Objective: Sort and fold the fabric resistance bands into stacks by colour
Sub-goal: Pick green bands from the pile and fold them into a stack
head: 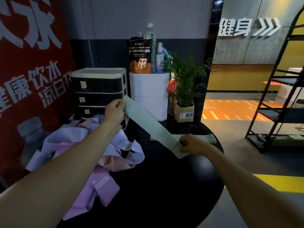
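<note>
Nearest the lens, a loose heap of pink and lilac bands (92,155) sprawls over the left part of the round black table (164,186), unfolded and tangled, with pale label patches showing on several. Above the table I hold one pale green band (148,122) stretched flat and taut on a diagonal, high at left and low at right; its fabric is smooth, with a small light mark near the upper end. My left hand (115,111) pinches the upper end, fingers curled round the edge. My right hand (192,144) grips the lower end, thumb over the cloth. Behind it, a folded green stack (209,138) lies flat near the table's far right rim. A black drawer unit (98,91) stands at the far left.
</note>
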`<move>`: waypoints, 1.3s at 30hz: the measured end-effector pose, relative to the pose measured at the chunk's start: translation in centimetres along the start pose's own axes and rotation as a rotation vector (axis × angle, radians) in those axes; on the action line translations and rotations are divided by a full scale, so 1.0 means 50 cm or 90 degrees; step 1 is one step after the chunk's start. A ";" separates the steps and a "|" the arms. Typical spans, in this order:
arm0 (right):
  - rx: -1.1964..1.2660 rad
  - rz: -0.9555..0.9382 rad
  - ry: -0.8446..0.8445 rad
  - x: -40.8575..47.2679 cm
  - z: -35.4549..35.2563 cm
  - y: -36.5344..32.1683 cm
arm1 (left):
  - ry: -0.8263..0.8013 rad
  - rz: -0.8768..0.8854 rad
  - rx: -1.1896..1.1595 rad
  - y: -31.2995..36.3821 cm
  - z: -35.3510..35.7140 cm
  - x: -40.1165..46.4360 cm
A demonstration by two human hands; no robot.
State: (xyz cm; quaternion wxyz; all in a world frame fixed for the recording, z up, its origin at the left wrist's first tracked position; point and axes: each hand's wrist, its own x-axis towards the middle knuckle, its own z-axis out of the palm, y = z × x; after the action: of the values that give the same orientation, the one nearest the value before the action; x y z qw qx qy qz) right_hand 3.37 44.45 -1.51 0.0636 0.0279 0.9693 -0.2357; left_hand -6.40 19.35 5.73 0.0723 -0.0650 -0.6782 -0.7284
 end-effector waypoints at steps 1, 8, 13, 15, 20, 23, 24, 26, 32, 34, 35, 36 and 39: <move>0.010 0.014 0.010 0.000 0.001 0.022 | 0.007 -0.009 -0.006 -0.009 0.003 0.002; 0.343 0.177 0.187 0.008 -0.021 0.134 | 0.000 -0.030 0.150 -0.114 0.054 0.030; 0.358 0.226 0.369 0.023 -0.034 0.197 | 0.001 -0.040 0.287 -0.190 0.102 0.053; 0.341 0.252 0.416 0.038 -0.038 0.221 | 0.000 -0.046 0.303 -0.200 0.128 0.047; 0.285 0.258 0.489 0.069 -0.035 0.256 | 0.031 -0.016 0.380 -0.238 0.175 0.049; 0.272 0.258 0.508 0.085 -0.030 0.267 | 0.015 -0.022 0.415 -0.269 0.184 0.064; 0.266 0.259 0.509 0.090 -0.028 0.271 | 0.011 -0.029 0.425 -0.276 0.188 0.067; 0.247 0.259 0.501 0.099 -0.021 0.280 | 0.000 -0.031 0.439 -0.288 0.195 0.070; 0.187 0.264 0.472 0.107 -0.006 0.295 | -0.015 -0.039 0.468 -0.307 0.200 0.074; 0.172 0.267 0.470 0.110 -0.002 0.298 | -0.020 -0.038 0.473 -0.312 0.197 0.078; 0.167 0.269 0.469 0.111 0.000 0.299 | -0.024 -0.040 0.474 -0.315 0.195 0.080; 0.163 0.273 0.468 0.111 0.001 0.299 | -0.028 -0.044 0.474 -0.317 0.192 0.080; 0.105 0.284 0.453 0.110 0.004 0.293 | -0.028 -0.059 0.465 -0.324 0.184 0.082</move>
State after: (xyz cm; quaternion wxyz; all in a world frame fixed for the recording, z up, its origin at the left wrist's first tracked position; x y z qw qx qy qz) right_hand -0.81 57.50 -9.08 -0.2276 0.3214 0.8791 -0.2685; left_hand -13.58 29.58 -8.68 0.0433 -0.0197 -0.8970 -0.4394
